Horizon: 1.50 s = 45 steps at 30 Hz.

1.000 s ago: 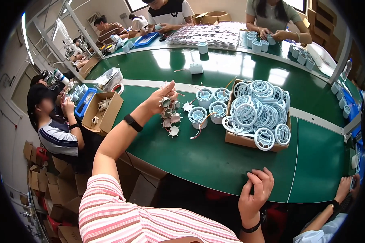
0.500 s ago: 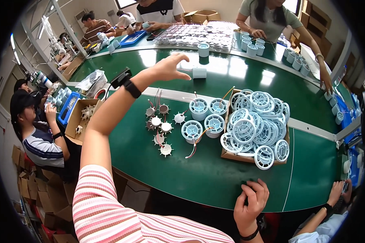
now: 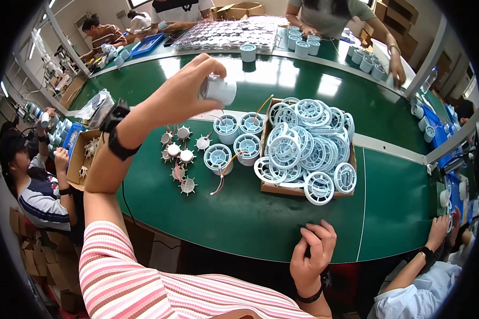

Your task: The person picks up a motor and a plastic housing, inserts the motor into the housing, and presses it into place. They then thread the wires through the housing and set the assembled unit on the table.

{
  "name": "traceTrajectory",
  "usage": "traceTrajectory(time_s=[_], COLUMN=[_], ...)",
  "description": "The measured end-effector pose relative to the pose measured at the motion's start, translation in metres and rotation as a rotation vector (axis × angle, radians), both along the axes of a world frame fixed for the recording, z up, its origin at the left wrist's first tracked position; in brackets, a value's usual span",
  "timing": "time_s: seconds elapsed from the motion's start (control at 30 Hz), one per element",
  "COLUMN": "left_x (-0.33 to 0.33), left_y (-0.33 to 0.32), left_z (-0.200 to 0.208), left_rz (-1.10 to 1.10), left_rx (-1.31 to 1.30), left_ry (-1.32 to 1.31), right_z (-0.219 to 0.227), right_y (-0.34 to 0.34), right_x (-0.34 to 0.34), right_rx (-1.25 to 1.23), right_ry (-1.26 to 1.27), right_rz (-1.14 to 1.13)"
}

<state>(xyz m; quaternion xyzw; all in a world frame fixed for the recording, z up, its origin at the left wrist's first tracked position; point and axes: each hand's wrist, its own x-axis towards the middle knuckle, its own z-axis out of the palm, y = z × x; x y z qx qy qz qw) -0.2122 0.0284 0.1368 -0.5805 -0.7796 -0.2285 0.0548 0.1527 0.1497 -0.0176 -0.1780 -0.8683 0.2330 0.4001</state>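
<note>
My left hand (image 3: 183, 90) is closed round a pale blue plastic cylindrical housing (image 3: 221, 90), lifted above the green table. Below it stand several similar housings (image 3: 226, 126) with spoked tops and thin wires trailing out. Left of these lie several small round motors (image 3: 186, 156) with radiating prongs and wires. My right hand (image 3: 314, 252) rests at the table's near edge, fingers loosely bent and apart, with nothing in it. Closest to it is a cardboard box (image 3: 287, 190) heaped with pale blue spoked rings (image 3: 319, 187), some hanging over its rim.
A metal strip (image 3: 388, 149) crosses the green table (image 3: 239, 223). Another housing (image 3: 248, 52) stands on the far side, before a pile of wrapped parts (image 3: 223, 34). Co-workers sit around, one person's hand (image 3: 396, 72) reaching in at the right. A carton (image 3: 85, 154) stands at left.
My left hand has closed on the housing that lay on its side across the strip, and has lifted it nearer. The whole view has shifted a little; my right hand keeps its place.
</note>
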Motion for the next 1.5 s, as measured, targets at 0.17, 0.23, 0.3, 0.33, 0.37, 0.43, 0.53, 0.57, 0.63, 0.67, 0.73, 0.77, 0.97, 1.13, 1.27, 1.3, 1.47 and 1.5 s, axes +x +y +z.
traceTrajectory(time_s=[0.17, 0.23, 0.3, 0.33, 0.37, 0.43, 0.53, 0.57, 0.63, 0.67, 0.73, 0.77, 0.97, 1.13, 1.27, 1.3, 1.47, 1.5], left_x=[0.124, 0.156, 0.170, 0.174, 0.178, 0.184, 0.196, 0.194, 0.187, 0.185, 0.188, 0.191, 0.197, 0.198, 0.199, 0.199, 0.207, 0.210], left_y=[-0.042, -0.046, -0.049, -0.049, -0.049, -0.054, -0.066, -0.070, -0.076, -0.078, -0.079, -0.078, -0.070, -0.070, -0.070, -0.069, -0.071, -0.073], left_z=[-0.008, -0.041, -0.060, -0.067, -0.072, -0.069, -0.034, -0.035, -0.043, -0.047, -0.057, -0.062, -0.094, -0.109, -0.116, -0.118, -0.120, -0.120], left_rz=[-0.434, -0.502, -0.579, -0.564, -0.548, -0.537, -0.135, -0.138, -0.124, -0.116, -0.116, -0.115, -0.078, -0.109, -0.148, -0.138, -0.123, -0.119], left_rx=[-0.293, -0.318, -0.333, -0.279, -0.226, -0.182, -0.222, -0.228, -0.178, -0.152, -0.126, -0.097, 0.111, 0.231, 0.284, 0.296, 0.354, 0.352], left_ry=[0.482, 0.551, 0.616, 0.631, 0.645, 0.653, 0.540, 0.536, 0.432, 0.381, 0.281, 0.183, -0.028, -0.169, -0.302, -0.315, -0.289, -0.296], right_z=[0.003, 0.004, 0.009, 0.009, 0.009, 0.005, 0.005, 0.011, 0.022, 0.025, 0.031, 0.034, 0.016, 0.018, 0.031, 0.031, 0.023, 0.023], right_y=[0.002, 0.001, -0.008, -0.012, -0.015, -0.016, -0.018, -0.020, -0.022, -0.024, -0.031, -0.034, -0.045, -0.046, -0.040, -0.038, -0.033, -0.033], right_x=[-0.002, -0.002, -0.006, -0.009, -0.009, -0.006, -0.004, -0.006, -0.013, -0.018, -0.031, -0.035, -0.048, -0.041, -0.036, -0.036, -0.039, -0.039], right_rx=[-0.144, -0.327, -0.351, -0.365, -0.380, -0.367, -0.333, -0.328, -0.314, -0.318, -0.214, -0.161, -0.139, -0.234, -0.253, -0.240, -0.125, -0.120], right_ry=[0.006, 0.038, 0.010, -0.002, -0.013, -0.034, -0.061, -0.052, -0.034, -0.036, -0.047, -0.051, -0.079, -0.136, -0.117, -0.097, -0.115, -0.102], right_rz=[0.257, 0.434, 0.463, 0.485, 0.507, 0.489, 0.442, 0.449, 0.463, 0.462, 0.535, 0.572, 0.510, 0.500, 0.508, 0.515, 0.584, 0.585])
